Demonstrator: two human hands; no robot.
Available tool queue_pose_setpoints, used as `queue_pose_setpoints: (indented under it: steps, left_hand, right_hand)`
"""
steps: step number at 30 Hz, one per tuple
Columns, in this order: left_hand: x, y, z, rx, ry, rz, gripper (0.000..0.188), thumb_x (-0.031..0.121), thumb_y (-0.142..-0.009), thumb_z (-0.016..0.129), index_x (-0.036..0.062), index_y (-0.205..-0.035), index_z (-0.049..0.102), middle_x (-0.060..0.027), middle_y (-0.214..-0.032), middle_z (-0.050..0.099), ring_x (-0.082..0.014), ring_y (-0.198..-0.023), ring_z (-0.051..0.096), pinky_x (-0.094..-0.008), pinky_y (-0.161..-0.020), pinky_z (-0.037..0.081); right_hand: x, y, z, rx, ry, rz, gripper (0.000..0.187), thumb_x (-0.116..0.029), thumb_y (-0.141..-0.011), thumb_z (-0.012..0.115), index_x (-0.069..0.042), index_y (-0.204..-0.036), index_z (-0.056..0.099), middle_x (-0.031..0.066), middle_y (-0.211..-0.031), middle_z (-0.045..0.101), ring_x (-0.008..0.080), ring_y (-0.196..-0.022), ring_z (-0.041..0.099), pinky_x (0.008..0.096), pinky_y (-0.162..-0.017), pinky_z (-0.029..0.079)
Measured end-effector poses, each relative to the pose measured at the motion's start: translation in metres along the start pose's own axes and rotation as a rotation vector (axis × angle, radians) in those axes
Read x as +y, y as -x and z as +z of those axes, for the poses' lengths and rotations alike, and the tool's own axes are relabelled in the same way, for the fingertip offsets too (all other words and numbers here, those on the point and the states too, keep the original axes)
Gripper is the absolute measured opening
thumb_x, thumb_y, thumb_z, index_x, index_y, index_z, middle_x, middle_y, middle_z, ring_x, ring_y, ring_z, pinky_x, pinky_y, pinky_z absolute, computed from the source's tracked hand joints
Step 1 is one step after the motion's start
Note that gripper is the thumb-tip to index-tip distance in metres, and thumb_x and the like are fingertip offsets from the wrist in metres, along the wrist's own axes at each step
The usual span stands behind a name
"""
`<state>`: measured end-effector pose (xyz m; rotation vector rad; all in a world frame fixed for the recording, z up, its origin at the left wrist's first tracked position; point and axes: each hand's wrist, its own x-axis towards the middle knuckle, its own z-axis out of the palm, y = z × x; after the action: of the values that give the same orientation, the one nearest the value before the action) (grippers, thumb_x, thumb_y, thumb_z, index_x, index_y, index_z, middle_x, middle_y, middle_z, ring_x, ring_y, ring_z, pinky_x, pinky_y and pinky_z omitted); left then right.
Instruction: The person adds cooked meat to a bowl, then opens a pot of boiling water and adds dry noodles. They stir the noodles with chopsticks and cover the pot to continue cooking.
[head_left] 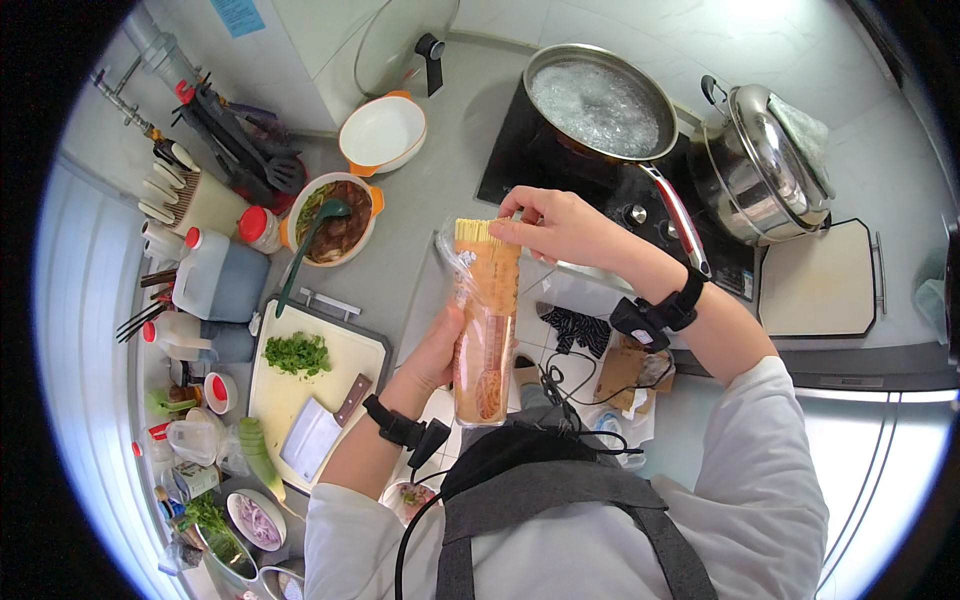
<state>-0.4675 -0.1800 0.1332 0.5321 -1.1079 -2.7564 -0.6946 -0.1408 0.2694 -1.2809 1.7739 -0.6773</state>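
Note:
My left hand (437,350) grips a long pack of dried noodles (487,300) from its left side, holding it upright in front of my body. Clear wrap peels away at the pack's top, where the pale yellow noodle ends (472,229) stick out. At that end, my right hand (562,226) is closed, with thumb and fingers pinching the noodles' right edge. Some of its fingers are hidden behind the pack. Beyond the right hand, a frying pan (598,105) of bubbling water sits on the black cooktop (510,150).
A lidded steel pot (755,160) stands right of the pan, whose handle (676,210) points toward me. On the left, a cutting board (375,352) carries chopped greens (297,354) and a cleaver (318,430). Behind it are a casserole of meat (345,235) and an empty white dish (383,133).

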Motion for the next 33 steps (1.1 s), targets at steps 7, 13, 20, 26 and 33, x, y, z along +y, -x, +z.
queue_pose_setpoints:
  steps: [7,13,20,26,33]
  left_hand:
    - [0.006,0.001,0.012,-0.039,0.076,0.07,0.083,0.041,-0.076,0.076,0.0054,-0.137,0.033,-0.015,-0.118,0.057,-0.0324,-0.102,0.063,-0.0449,-0.085,0.055]
    - [0.006,-0.002,0.012,-0.078,0.131,0.091,0.077,0.021,-0.076,0.077,0.0056,-0.137,0.033,-0.0149,-0.118,0.057,-0.0327,-0.101,0.064,-0.0442,-0.085,0.055]
    - [0.008,-0.002,0.026,0.005,0.083,0.07,0.062,0.007,-0.074,0.07,0.0018,-0.129,0.042,-0.0134,-0.107,0.062,-0.031,-0.094,0.067,-0.0423,-0.081,0.057]
    - [0.017,-0.006,0.028,-0.021,0.135,0.093,0.058,0.006,-0.075,0.068,-0.0004,-0.127,0.043,-0.0145,-0.104,0.062,-0.0298,-0.09,0.067,-0.0412,-0.078,0.057]
    - [0.017,-0.008,0.029,-0.021,0.084,0.055,0.06,0.013,-0.076,0.071,-0.0009,-0.127,0.043,-0.015,-0.104,0.062,-0.0295,-0.091,0.067,-0.0406,-0.078,0.057]
  right_hand:
    - [0.001,-0.015,-0.003,0.005,0.029,0.04,0.03,-0.027,-0.082,0.069,-0.001,-0.092,0.063,0.007,-0.067,0.065,0.0131,-0.06,0.064,0.0255,-0.055,0.05]
    - [-0.009,-0.027,-0.015,0.037,-0.182,-0.017,0.02,-0.019,-0.079,0.07,0.001,-0.085,0.067,0.0041,-0.068,0.062,0.0096,-0.057,0.058,0.0226,-0.053,0.048]
    - [-0.023,-0.033,-0.038,-0.021,-0.171,-0.033,0.025,-0.023,-0.088,0.068,0.001,-0.096,0.065,0.0003,-0.077,0.058,0.0053,-0.059,0.046,0.0189,-0.051,0.037]
    - [-0.013,-0.023,-0.026,0.114,-0.291,0.085,0.072,-0.053,-0.082,0.069,0.005,-0.122,0.054,0.0116,-0.112,0.06,0.0176,-0.102,0.055,0.0304,-0.082,0.045]
    - [0.002,-0.029,0.006,0.062,-0.471,0.141,0.04,-0.034,-0.091,0.064,0.0,-0.111,0.064,0.0073,-0.107,0.065,0.0149,-0.103,0.057,0.0304,-0.094,0.041]
